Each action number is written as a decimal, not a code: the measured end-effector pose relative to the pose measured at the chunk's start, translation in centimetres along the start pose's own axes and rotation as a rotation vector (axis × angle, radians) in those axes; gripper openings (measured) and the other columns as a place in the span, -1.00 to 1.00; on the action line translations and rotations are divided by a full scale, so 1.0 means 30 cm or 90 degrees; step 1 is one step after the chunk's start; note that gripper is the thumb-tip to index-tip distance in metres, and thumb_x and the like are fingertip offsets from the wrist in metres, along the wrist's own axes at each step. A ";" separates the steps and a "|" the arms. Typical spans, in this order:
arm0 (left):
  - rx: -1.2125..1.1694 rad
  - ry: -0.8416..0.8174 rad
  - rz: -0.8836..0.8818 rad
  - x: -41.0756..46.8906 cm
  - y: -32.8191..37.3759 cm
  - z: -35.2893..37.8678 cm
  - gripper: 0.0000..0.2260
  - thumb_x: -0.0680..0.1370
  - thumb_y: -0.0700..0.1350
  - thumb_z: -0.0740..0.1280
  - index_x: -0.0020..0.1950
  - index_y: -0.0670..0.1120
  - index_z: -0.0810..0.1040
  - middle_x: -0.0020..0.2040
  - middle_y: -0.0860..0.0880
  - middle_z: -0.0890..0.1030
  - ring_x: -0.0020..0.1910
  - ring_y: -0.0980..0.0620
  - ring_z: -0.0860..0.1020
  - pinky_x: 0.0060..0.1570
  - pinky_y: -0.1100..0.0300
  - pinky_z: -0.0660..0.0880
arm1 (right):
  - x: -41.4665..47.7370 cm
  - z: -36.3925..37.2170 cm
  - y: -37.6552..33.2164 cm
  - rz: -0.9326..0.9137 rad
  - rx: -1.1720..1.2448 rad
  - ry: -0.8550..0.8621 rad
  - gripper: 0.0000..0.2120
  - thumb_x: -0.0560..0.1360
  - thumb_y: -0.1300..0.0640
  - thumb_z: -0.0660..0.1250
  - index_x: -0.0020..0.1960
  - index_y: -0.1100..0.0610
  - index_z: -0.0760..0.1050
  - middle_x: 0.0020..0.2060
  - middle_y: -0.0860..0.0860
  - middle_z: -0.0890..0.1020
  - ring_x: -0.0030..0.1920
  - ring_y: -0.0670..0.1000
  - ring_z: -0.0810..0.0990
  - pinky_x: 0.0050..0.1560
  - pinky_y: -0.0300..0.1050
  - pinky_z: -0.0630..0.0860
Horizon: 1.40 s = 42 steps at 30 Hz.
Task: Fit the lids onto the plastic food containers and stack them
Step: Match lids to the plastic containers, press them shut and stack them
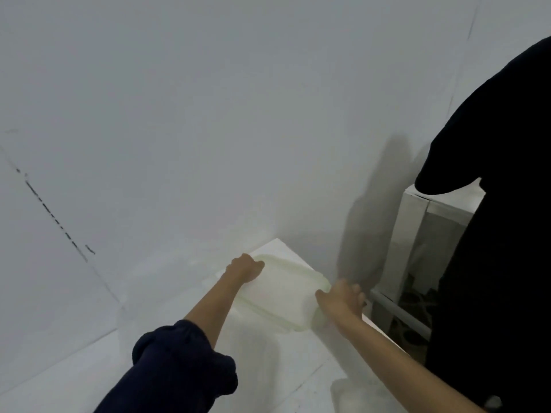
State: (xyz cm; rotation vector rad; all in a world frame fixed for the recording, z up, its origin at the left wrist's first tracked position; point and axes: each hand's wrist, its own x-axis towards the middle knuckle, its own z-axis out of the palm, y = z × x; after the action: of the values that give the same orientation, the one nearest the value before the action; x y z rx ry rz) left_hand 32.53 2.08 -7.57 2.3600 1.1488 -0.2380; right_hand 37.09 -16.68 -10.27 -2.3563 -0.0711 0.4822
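The pale green lid [283,290] sits at the far corner of the white counter [277,359]. The left grip [244,268] curls over the lid's 10 o'clock corner. The right grip [341,299] grasps its 3 o'clock edge, fingers wrapped over the rim.

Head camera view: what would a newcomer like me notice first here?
Two bare arms reach out over a white table. The left hand and the right hand grip opposite ends of a pale green-rimmed lid near the table's far corner. At the right edge, a large dark-clothed figure stands close and fills that side of the view.
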 end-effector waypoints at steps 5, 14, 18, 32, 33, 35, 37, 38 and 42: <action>0.017 0.057 -0.056 0.048 -0.012 0.066 -0.42 0.60 0.10 0.14 0.47 -0.26 0.14 0.41 -0.23 0.34 0.39 -0.20 0.33 0.32 0.02 0.29 | 0.053 0.021 -0.008 -0.008 0.027 -0.021 -0.60 0.54 0.12 0.24 0.33 0.25 0.35 0.34 0.19 0.28 0.34 0.19 0.26 0.16 -0.16 0.32; -0.089 0.157 -0.087 0.042 0.012 -0.012 -0.49 0.59 0.10 0.20 0.35 -0.28 0.36 0.31 -0.27 0.42 0.32 -0.22 0.36 0.29 0.02 0.36 | 0.127 0.053 0.007 0.051 0.206 -0.012 -0.66 0.46 0.15 0.24 0.19 0.26 0.46 0.15 0.20 0.55 0.16 0.22 0.50 0.15 0.00 0.50; -0.257 0.166 -0.075 -0.018 0.022 -0.096 -0.45 0.58 0.12 0.21 0.37 -0.29 0.34 0.32 -0.29 0.40 0.25 -0.24 0.44 0.22 0.00 0.43 | 0.116 0.016 -0.013 0.019 0.306 0.015 -0.74 0.42 0.16 0.27 0.03 0.28 0.57 -0.06 0.18 0.63 0.00 0.19 0.61 -0.07 -0.02 0.52; -0.370 0.198 -0.016 -0.585 -0.277 -0.308 -0.58 0.60 0.10 0.20 0.02 -0.29 0.50 -0.20 -0.16 0.51 -0.33 -0.05 0.41 -0.35 0.19 0.33 | -0.319 -0.155 -0.138 -0.214 0.505 -0.004 -0.83 0.50 0.24 0.31 0.06 0.19 0.62 -0.16 0.08 0.62 -0.37 -0.04 0.51 -0.29 -0.23 0.45; -0.369 0.206 -0.019 -0.643 -0.313 -0.318 -0.62 0.60 0.10 0.19 -0.16 -0.22 0.46 -0.32 -0.10 0.43 -0.41 -0.02 0.36 -0.41 0.21 0.30 | -0.367 -0.152 -0.148 -0.221 0.508 -0.020 -0.82 0.49 0.26 0.30 0.06 0.18 0.62 -0.17 0.08 0.62 -0.40 -0.05 0.49 -0.33 -0.23 0.43; -0.384 0.214 -0.026 -0.765 -0.396 -0.329 -0.62 0.60 0.10 0.20 -0.24 -0.18 0.43 -0.39 -0.05 0.38 -0.46 0.01 0.35 -0.45 0.23 0.30 | -0.469 -0.135 -0.162 -0.236 0.504 -0.070 -0.81 0.49 0.27 0.29 0.05 0.18 0.62 -0.15 0.09 0.62 -0.42 -0.03 0.47 -0.36 -0.23 0.43; -0.393 0.223 -0.026 -0.875 -0.498 -0.323 -0.62 0.59 0.12 0.20 -0.11 -0.20 0.52 -0.40 -0.04 0.39 -0.49 0.02 0.35 -0.50 0.28 0.32 | -0.570 -0.106 -0.162 -0.255 0.491 -0.119 -0.82 0.50 0.27 0.29 0.04 0.18 0.62 -0.13 0.08 0.62 -0.43 -0.02 0.45 -0.36 -0.21 0.42; -0.401 0.227 -0.025 -0.926 -0.543 -0.313 -0.62 0.59 0.12 0.21 -0.08 -0.21 0.53 -0.39 -0.05 0.41 -0.50 0.02 0.35 -0.51 0.30 0.32 | -0.612 -0.092 -0.157 -0.262 0.483 -0.138 -0.82 0.50 0.26 0.30 0.05 0.17 0.62 -0.13 0.07 0.62 -0.43 -0.01 0.45 -0.35 -0.21 0.42; -0.452 0.266 -0.076 -1.131 -0.744 -0.234 -0.64 0.57 0.11 0.25 -0.09 -0.21 0.53 -0.37 -0.08 0.41 -0.50 0.00 0.32 -0.56 0.34 0.30 | -0.801 -0.013 -0.112 -0.289 0.430 -0.222 -0.82 0.49 0.25 0.31 0.04 0.19 0.63 -0.10 0.01 0.63 -0.40 -0.02 0.47 -0.30 -0.22 0.43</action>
State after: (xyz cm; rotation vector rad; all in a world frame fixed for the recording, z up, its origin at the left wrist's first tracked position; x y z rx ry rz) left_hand -6.53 -6.11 2.73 1.7400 1.2859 0.5657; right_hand 15.19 -18.89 -0.04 -1.5173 -0.5104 0.5730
